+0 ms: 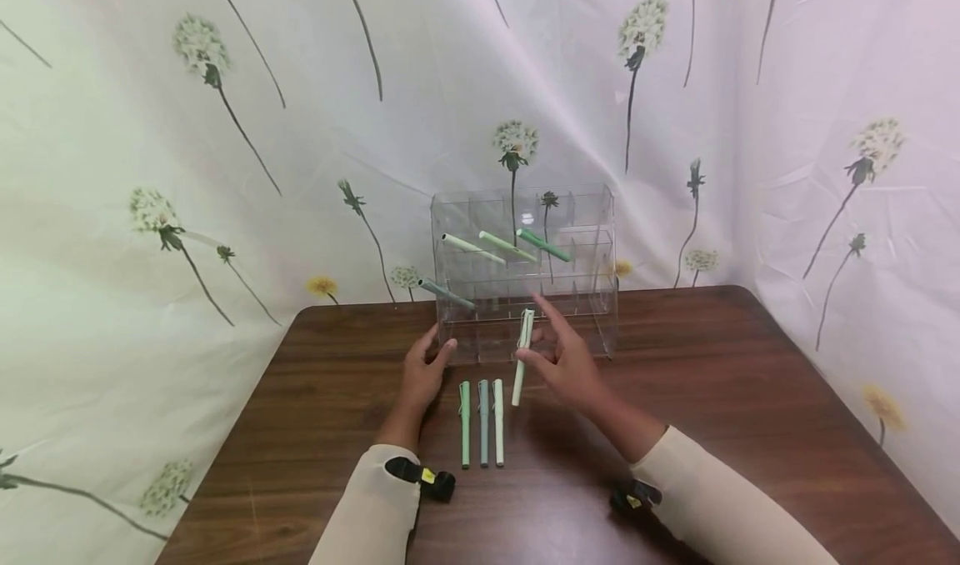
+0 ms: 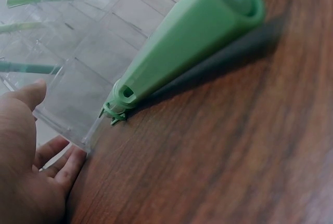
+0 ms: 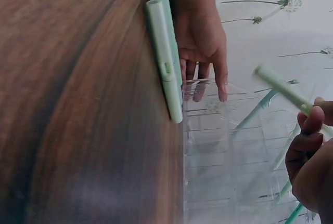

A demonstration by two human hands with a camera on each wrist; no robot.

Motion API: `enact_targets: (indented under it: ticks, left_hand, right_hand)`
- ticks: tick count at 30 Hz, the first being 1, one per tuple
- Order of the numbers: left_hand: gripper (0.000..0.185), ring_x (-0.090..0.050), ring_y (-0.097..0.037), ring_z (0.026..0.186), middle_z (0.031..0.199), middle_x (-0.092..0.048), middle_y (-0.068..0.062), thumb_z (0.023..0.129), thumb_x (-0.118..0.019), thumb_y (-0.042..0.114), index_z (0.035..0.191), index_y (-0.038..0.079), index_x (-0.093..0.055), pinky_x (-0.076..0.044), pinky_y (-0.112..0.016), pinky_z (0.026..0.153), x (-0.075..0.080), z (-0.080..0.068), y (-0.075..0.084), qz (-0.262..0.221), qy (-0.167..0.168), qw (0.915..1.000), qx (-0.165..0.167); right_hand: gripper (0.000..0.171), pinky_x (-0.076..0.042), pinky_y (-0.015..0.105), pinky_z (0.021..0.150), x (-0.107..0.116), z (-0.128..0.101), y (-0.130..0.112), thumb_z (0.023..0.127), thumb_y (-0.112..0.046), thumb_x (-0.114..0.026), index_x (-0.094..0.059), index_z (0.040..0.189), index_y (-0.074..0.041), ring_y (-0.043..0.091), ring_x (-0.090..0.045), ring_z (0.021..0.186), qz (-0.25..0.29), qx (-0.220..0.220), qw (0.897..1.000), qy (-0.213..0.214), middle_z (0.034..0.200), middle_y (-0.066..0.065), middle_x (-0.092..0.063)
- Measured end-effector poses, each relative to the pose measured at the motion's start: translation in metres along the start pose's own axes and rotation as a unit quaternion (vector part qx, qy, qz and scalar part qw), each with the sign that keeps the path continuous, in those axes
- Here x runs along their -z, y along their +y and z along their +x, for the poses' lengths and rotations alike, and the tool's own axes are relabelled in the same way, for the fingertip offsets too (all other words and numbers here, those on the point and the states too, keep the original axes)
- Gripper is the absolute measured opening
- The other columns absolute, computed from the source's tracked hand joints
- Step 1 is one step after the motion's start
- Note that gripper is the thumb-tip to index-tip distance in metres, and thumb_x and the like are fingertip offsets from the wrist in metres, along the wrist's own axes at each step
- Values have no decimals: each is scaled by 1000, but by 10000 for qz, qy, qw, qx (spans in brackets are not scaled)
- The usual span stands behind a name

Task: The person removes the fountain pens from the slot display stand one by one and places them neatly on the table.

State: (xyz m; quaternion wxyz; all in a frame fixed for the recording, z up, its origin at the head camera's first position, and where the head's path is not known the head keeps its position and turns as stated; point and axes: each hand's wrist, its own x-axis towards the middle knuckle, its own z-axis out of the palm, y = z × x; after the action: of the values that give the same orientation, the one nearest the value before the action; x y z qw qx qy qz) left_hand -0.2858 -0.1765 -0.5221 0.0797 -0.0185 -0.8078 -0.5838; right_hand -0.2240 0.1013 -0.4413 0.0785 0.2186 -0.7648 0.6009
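My right hand pinches a pale whitish-green pen between thumb and fingers, its clip end up, in front of a clear tiered organizer. In the right wrist view the held pen tilts. My left hand rests at the organizer's lower left corner, thumb apart from the extended fingers. In front of the organizer, a green pen, a grey-blue pen and a whitish pen lie side by side on the table.
Inside the organizer, a pale pen, a light green pen and a darker green pen lean in one row. A grey-green pen leans lower left. Flower-printed cloth hangs behind the wooden table.
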Motion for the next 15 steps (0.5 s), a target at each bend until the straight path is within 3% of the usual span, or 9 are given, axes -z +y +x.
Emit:
enact_targets:
  ticks: [6,15]
  left_hand:
    - [64,-53,-44,150,167,-48,-22,110,-68,34,167,14,-46,-46,-62,121,0,0,-3,-62,-63,10000,6]
    - [65,-54,-44,149,167,-48,-21,110,-68,37,168,15,-45,-48,-61,120,-1,6,-3,-69,-96,9999,40]
  right_hand:
    - [77,-51,28,47,2,-10,9,105,-9,-74,-39,171,-28,5,-44,46,-111,-183,9994,-282,115,19,-64]
    - [85,-55,30,50,1,-12,19,98,-8,-82,-36,170,-14,10,-55,54,-380,-621,9961,-501,110,17,-66]
